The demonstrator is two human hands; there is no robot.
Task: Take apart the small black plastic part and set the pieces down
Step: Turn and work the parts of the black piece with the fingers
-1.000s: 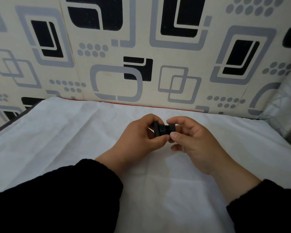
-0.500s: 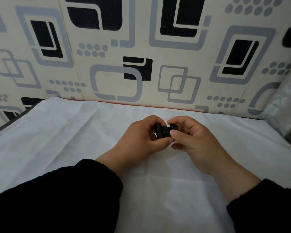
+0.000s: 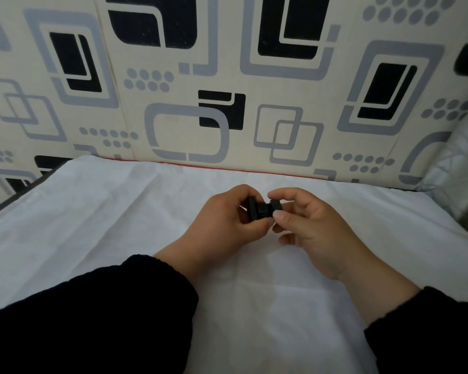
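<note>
A small black plastic part (image 3: 264, 209) is held above the white cloth (image 3: 119, 211), near the middle of the view. My left hand (image 3: 224, 228) pinches its wider left end between thumb and fingers. My right hand (image 3: 308, 228) pinches its smaller right end between thumb and forefinger. The part's middle shows between the two sets of fingertips, and I cannot tell whether the two ends are still joined. Both ends are partly hidden by fingers.
A patterned padded wall (image 3: 227, 90) stands upright right behind the cloth's far edge. A silvery quilted surface (image 3: 459, 171) rises at the right. The cloth's dark left edge (image 3: 14, 198) runs diagonally at the far left. Black sleeves cover both forearms.
The hands have stayed in place over the cloth. The part has turned slightly between the fingers, and my right fingers have shifted a little to the right on its end.
</note>
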